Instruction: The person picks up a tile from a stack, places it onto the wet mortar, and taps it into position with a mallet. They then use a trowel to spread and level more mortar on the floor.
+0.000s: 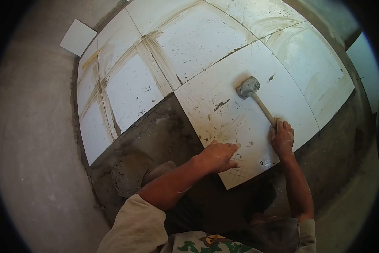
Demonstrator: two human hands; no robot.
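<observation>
My right hand [283, 138] is closed around the wooden handle of a rubber mallet [263, 107]. The mallet's dark, dusty head [248, 87] is over the middle of a large white floor tile [244, 114]. My left hand [220, 156] is over the near left part of the same tile, with thumb and forefinger stretched out and apart and nothing held between them. Grey mortar crumbs and smears spot the tile around it. The tile's left edge borders dark, wet mortar [155, 126].
More white tiles [206, 38] spread out ahead, with brown grout smeared along their joints. At the upper left a small white tile piece [78, 37] lies on the grey concrete floor [41, 126]. Another white panel [365, 69] stands at the far right. A mortar mound [130, 170] is beside my left arm.
</observation>
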